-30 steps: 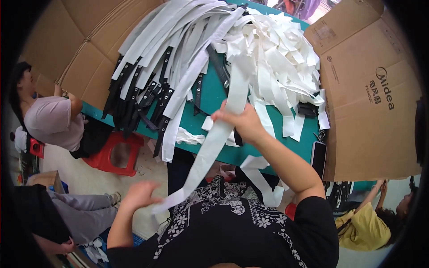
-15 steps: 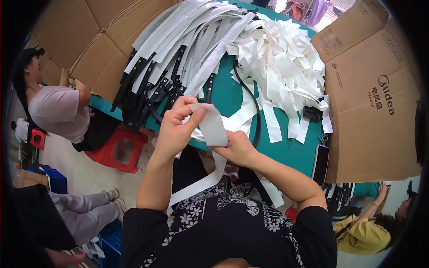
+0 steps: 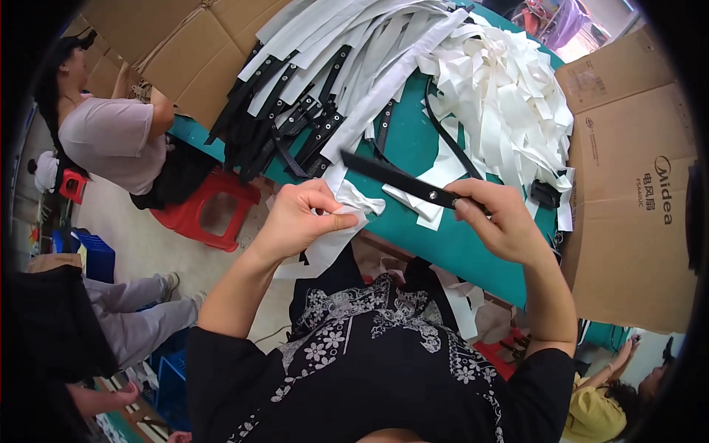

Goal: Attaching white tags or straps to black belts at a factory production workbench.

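My left hand (image 3: 303,218) is closed around a crumpled white strip (image 3: 341,221) that hangs down over the table's front edge. My right hand (image 3: 501,220) pinches one end of a black strap (image 3: 399,179) with small metal studs, held level above the green table (image 3: 413,232). The strap's free end points left, just above my left hand. Behind it lie a fan of long white strips with black strap ends (image 3: 310,111) and a loose heap of white strips (image 3: 509,96).
Flattened cardboard (image 3: 635,192) stands at the right and more cardboard (image 3: 185,44) at the back left. A seated person in a pale shirt (image 3: 111,140) is at the left by a red stool (image 3: 210,210). Another person in yellow (image 3: 598,413) sits at lower right. A blue crate (image 3: 92,255) is on the floor.
My right hand let go of the white strip and now holds a black strap out to the right. The left hand has bunched the white strip. The view has shifted left.
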Motion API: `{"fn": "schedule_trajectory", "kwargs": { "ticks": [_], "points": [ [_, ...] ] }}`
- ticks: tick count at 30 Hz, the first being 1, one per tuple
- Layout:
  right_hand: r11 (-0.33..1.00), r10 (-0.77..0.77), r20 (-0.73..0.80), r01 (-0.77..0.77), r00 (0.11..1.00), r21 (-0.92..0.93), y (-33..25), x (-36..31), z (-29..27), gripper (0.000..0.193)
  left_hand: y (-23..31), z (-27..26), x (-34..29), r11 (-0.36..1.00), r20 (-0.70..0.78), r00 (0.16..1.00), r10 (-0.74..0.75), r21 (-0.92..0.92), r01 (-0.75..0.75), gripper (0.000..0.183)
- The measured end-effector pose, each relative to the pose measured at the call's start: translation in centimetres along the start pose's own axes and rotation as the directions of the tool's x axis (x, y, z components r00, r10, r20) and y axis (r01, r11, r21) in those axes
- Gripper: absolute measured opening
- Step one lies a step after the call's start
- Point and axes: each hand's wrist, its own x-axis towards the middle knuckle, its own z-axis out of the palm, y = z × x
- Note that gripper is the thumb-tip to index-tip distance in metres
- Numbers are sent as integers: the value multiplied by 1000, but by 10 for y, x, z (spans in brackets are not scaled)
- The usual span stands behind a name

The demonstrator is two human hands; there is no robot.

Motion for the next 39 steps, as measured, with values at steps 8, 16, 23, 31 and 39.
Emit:
{"fn": "schedule_trajectory", "kwargs": {
  "ticks": [8,16,23,31,39],
  "points": [
    [728,-393,91,370,915,-576,-7,2,-22,10,-5,6,1,988,158,979,-131,98,117,11],
    [669,-401,221,450,889,-591,-3,3,-26,10,-9,13,2,970,314,937,-151,227,80,16],
    [632,-389,292,483,874,-606,-6,7,-30,11,-6,18,11,946,384,901,-204,316,79,19],
    [529,-399,362,534,842,-659,-17,12,-25,18,-11,19,22,910,385,878,-285,397,122,21],
    [503,-377,409,555,831,-663,-17,17,-20,18,-17,18,25,890,370,856,-360,413,195,21]
  ]
}}
